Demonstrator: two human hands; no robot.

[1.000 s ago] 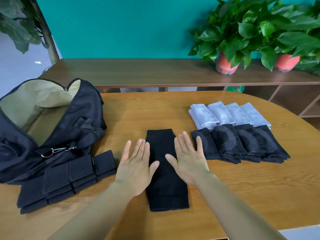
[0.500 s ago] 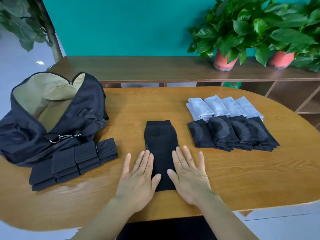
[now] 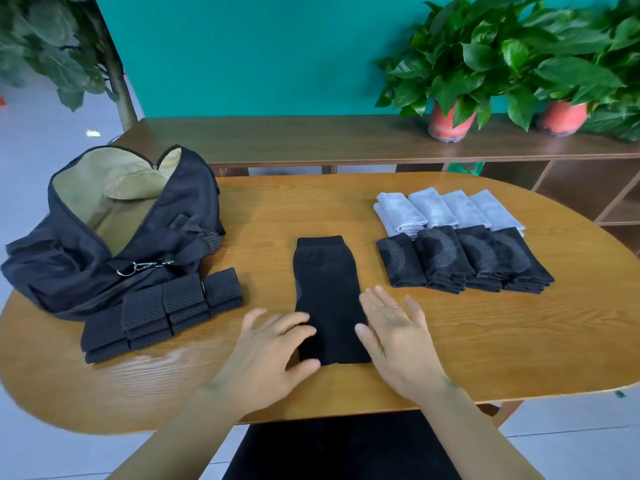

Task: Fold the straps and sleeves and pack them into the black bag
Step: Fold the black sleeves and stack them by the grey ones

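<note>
Black sleeve (image 3: 327, 299); black bag (image 3: 104, 237) tan inside; black dotted straps (image 3: 162, 310); grey cloths (image 3: 446, 209); wood-grain counter (image 3: 450, 341); teal wall (image 3: 259, 53).

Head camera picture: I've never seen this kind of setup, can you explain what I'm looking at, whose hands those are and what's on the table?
No machine here: a person wears a camera on the head, so this one picture looks down at their own bare hands. The left hand and right hand lie open either side of a flat black sleeve on a wooden table; neither holds anything. Left of it sits an open black bag with folded perforated straps in front. To the right are folded grey sleeves and, nearer, folded black sleeves.
</note>
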